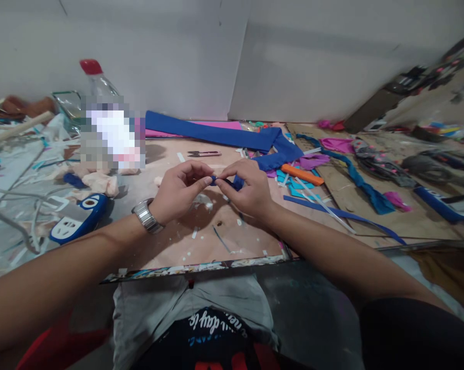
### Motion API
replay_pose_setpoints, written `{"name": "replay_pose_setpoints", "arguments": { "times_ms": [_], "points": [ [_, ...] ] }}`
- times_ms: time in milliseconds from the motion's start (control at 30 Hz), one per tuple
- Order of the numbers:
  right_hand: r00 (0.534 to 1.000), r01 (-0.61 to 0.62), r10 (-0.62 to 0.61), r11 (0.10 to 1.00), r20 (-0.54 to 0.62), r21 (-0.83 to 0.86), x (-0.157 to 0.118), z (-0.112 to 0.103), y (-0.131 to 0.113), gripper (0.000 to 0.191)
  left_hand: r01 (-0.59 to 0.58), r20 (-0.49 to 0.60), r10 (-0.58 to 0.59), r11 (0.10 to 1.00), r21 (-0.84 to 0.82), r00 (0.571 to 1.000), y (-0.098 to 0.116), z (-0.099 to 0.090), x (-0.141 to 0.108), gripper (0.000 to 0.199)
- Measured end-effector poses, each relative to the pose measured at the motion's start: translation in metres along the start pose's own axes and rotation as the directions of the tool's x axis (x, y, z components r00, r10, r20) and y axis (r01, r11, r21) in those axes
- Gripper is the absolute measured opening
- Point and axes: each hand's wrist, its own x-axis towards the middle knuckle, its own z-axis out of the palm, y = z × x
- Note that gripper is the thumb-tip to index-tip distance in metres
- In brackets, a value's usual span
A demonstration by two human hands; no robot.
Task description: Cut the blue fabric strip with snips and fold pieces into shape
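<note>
Over the middle of the wooden worktop (pixel 170 252), my left hand (pixel 183 190) and my right hand (pixel 249 187) almost meet at the fingertips. Both pinch a dark blue fabric piece (pixel 213 180), mostly hidden by the fingers. Some blue cloth shows under my right fingers. A long blue fabric strip (pixel 208 133) lies behind my hands, folded at its right end beside my right hand. Small thread snips (pixel 204 153) rest on the board just beyond my hands. An orange-handled tool (pixel 302 174) lies to the right on turquoise scraps (pixel 289 181).
A clear bottle with a red cap (pixel 90 67) stands at the back left. A blue and white device (pixel 79 218) with grey cords sits left of my wrist. Fabric scraps, a narrow blue strip (pixel 347 213) and another blue tool (pixel 440 203) lie on the right.
</note>
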Motion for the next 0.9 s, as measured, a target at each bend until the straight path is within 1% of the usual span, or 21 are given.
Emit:
{"name": "replay_pose_setpoints", "arguments": {
  "times_ms": [200, 400, 533, 700, 900],
  "points": [
    [0.998, -0.041, 0.042, 0.999, 0.042, -0.028, 0.0, 0.002, 0.003, 0.011, 0.064, -0.014, -0.064, 0.998, -0.002, 0.998, -0.005, -0.002, -0.001, 0.024],
    [0.998, -0.049, 0.05, 0.998, 0.043, -0.031, -0.003, 0.005, 0.006, 0.011, 0.085, -0.032, -0.082, 0.991, 0.101, 0.996, -0.005, -0.001, -0.004, 0.027],
    [0.997, -0.046, 0.047, 0.999, 0.054, -0.015, -0.003, 0.005, 0.006, 0.013, 0.086, -0.03, -0.084, 0.993, 0.075, 0.996, -0.006, -0.001, -0.002, 0.027],
    [0.994, -0.049, 0.05, 0.999, 0.093, -0.022, -0.001, 0.003, 0.004, 0.011, 0.089, -0.016, -0.089, 0.996, 0.024, 0.996, -0.011, -0.003, 0.001, 0.029],
    [0.996, -0.045, 0.046, 0.999, 0.079, -0.013, 0.0, 0.002, 0.002, 0.006, 0.07, -0.02, -0.068, 0.995, 0.067, 0.997, -0.01, -0.002, 0.0, 0.024]
  ]
}}
